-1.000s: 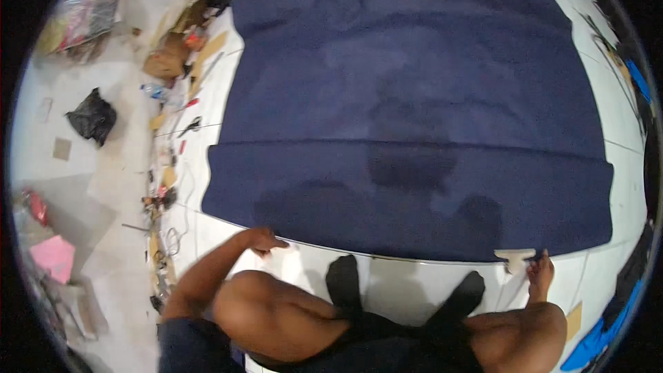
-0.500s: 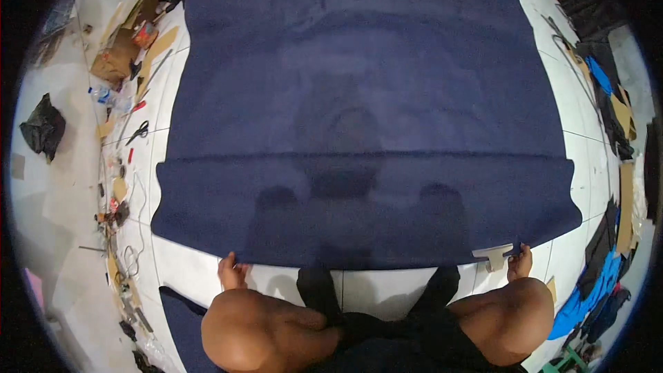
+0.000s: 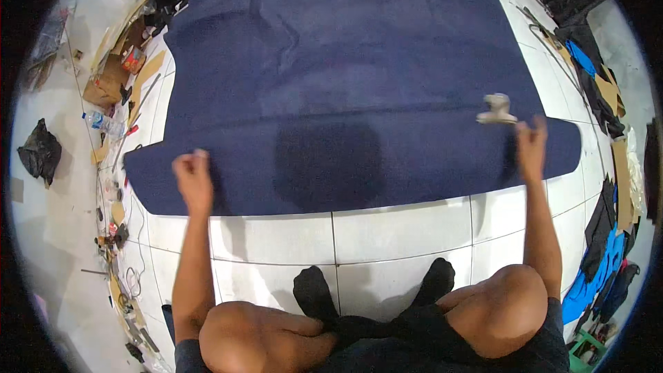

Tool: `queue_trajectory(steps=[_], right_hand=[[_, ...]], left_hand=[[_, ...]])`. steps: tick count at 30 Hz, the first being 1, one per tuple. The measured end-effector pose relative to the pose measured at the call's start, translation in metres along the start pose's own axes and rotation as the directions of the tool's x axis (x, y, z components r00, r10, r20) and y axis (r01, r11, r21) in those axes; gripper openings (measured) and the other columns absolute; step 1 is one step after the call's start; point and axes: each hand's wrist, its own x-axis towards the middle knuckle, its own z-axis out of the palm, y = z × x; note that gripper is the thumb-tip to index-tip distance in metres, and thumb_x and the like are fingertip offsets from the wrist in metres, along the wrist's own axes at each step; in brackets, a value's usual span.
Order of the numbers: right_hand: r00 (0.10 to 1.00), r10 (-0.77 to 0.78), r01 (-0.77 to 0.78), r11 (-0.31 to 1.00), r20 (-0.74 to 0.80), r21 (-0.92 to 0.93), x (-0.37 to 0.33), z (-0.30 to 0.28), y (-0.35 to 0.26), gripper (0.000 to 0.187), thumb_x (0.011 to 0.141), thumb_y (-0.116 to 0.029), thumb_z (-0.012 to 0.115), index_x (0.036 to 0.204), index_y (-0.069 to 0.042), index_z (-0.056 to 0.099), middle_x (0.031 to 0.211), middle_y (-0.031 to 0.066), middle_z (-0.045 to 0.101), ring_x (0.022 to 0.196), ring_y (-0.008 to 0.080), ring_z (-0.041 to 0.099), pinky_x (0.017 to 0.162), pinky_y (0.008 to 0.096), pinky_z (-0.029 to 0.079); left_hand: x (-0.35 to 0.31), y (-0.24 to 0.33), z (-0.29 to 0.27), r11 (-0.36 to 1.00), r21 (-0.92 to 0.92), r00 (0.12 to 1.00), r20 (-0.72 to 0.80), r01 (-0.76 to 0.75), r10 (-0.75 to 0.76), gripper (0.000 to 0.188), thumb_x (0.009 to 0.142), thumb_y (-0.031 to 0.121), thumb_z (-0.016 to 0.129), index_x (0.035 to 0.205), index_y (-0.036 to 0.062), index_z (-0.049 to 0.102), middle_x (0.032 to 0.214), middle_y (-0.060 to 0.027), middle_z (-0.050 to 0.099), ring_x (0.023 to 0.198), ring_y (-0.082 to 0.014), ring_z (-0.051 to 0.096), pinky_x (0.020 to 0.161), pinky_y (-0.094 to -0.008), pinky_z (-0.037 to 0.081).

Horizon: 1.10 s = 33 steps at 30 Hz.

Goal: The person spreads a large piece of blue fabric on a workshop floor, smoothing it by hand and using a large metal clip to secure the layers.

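A large dark blue sheet of cloth [image 3: 373, 48] lies on the floor, with a folded band [image 3: 331, 166] along its near side. My left hand [image 3: 193, 178] is over the band's left part, fingers curled and blurred; whether anything is between them is unclear. Over the band's right part, my right hand [image 3: 531, 152] has its thumb and a finger apart and appears to hold nothing. Just left of those fingers, a small beige T-shaped piece [image 3: 496, 108] lies at the band's far edge. Both hands cast shadows on the cloth.
White floor tiles [image 3: 394, 235] show between the cloth and my feet [image 3: 314, 293]. Along the left side are a cardboard box [image 3: 105, 84], a plastic bottle [image 3: 103, 123], cords and scraps. Black and blue fabric [image 3: 595, 273] lies at the right, near a green stool [image 3: 587, 351].
Both hands moved forward from the cloth's near edge. The near strip turned over away from me, and the beige piece is now inverted at its far edge. The cloth's near boundary lies farther off.
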Motion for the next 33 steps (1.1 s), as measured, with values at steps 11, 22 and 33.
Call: queue_trajectory(steps=[11, 22, 33], right_hand=[[0.743, -0.222, 0.444, 0.869, 0.631, -0.217, -0.105, 0.096, 0.009, 0.061, 0.088, -0.052, 0.049, 0.124, -0.004, 0.052, 0.137, 0.0193, 0.04, 0.13, 0.0345, 0.034, 0.105, 0.0519, 0.025], [0.84, 0.533, -0.539, 0.841, 0.101, 0.05, -0.108, 0.068, 0.092, 0.05, 0.082, -0.047, 0.066, 0.094, 0.0, 0.055, 0.062, 0.0069, 0.053, 0.05, 0.0172, 0.052, 0.048, 0.0313, 0.045], [0.64, 0.563, -0.731, 0.236, 0.523, 0.64, -0.077, 0.029, 0.214, 0.035, 0.088, -0.024, 0.058, 0.11, 0.003, 0.054, 0.106, 0.0121, 0.06, 0.09, 0.0233, 0.059, 0.074, 0.0339, 0.048]], left_hand=[[-0.134, -0.05, 0.083, 0.909, 0.351, 0.761, 0.646, -0.225, -0.061, 0.07, 0.09, 0.051, 0.045, 0.142, 0.0058, 0.032, 0.147, -0.025, 0.023, 0.137, -0.0433, 0.019, 0.11, -0.0557, 0.01], [-0.101, -0.138, 0.042, 0.683, -0.156, 0.7, 0.139, 0.714, -0.7, 0.047, 0.086, 0.04, 0.062, 0.109, -0.0014, 0.055, 0.088, -0.0156, 0.054, 0.081, -0.0275, 0.055, 0.073, -0.0404, 0.047], [-0.121, -0.131, 0.025, 0.193, -0.601, 0.479, 0.36, 0.775, -0.801, 0.033, 0.085, 0.02, 0.061, 0.107, -0.0032, 0.052, 0.09, -0.0119, 0.06, 0.069, -0.0195, 0.059, 0.056, -0.0349, 0.054]])
